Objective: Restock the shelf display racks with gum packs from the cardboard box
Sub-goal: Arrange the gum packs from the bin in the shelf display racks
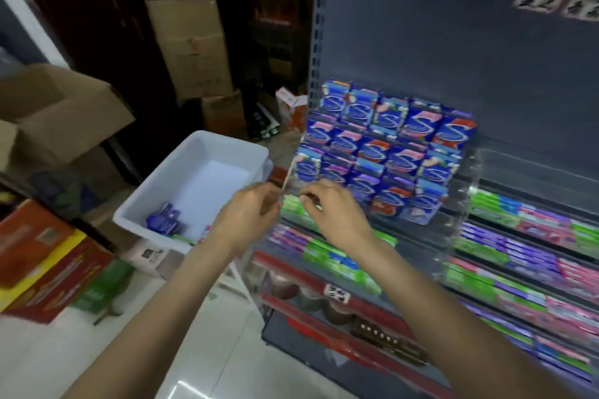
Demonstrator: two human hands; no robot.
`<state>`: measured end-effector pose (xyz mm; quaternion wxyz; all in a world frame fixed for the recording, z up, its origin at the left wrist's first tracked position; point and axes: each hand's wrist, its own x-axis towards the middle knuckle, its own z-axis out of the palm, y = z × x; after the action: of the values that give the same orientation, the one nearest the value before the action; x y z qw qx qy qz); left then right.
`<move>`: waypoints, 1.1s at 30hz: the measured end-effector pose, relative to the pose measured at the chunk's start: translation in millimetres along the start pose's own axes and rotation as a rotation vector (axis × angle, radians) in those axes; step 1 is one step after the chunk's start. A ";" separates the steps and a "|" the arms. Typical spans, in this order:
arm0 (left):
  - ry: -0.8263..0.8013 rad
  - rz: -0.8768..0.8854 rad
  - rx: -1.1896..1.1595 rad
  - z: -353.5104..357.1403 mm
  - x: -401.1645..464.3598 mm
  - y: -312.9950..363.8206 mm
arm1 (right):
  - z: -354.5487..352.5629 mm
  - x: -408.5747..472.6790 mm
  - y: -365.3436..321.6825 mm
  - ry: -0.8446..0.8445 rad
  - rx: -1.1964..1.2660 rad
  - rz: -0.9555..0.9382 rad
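Head view: both hands meet in front of the lower left corner of the clear tiered rack (pixel 466 185), fingers curled; the left hand (pixel 249 214) and the right hand (pixel 330 207) each seem to pinch the edge of something thin and see-through, perhaps a wrapper or the rack's front lip, but motion blur hides what it is, so I cannot tell what either grip is closed on, or whether it holds anything at all. The fingertips of the two hands sit just apart, facing one another, which reads as a pulling or tearing hold, a guess only.

Just beyond the right hand's knuckles stand the blue gum packs (pixel 382 152), upright in stepped rows and faces forward so shoppers can read them; the rack looks nearly full. Below and right of the grip, flat gum packs (pixel 518 256) in green, purple and pink lie in slanted trays (pixel 479 278), tilted to slide stock forward.

To the left of the left hand, near it, a white plastic tub (pixel 194 185) sits within easy reach as the supply; a few loose packs (pixel 162 220) remain in its near corner, so restocking seems far along. Well beyond the tub stands a stack of cardboard boxes (pixel 191 42); which box served the task I cannot say.
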<state>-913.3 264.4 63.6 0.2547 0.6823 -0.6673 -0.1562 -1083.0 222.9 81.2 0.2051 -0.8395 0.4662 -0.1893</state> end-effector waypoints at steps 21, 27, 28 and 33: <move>-0.167 -0.583 -0.038 -67.7 8.3 -384.7 | 317.4 213.7 -126.2 -0.644 0.191 0.365; -0.221 -0.479 -0.173 -69.7 15.0 -414.4 | 354.8 221.1 -127.0 -0.742 0.207 0.530; -0.234 -0.464 -0.187 -69.5 16.0 -418.5 | 358.7 220.5 -128.2 -0.735 0.200 0.548; -0.285 -0.419 -0.205 -66.2 27.3 -434.9 | 371.6 218.5 -131.6 -0.670 0.174 0.608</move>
<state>-513.7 237.8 -120.3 0.1883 0.7471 -0.5214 -0.3668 -693.2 160.6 -136.3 0.4604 -0.6594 0.5816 0.1227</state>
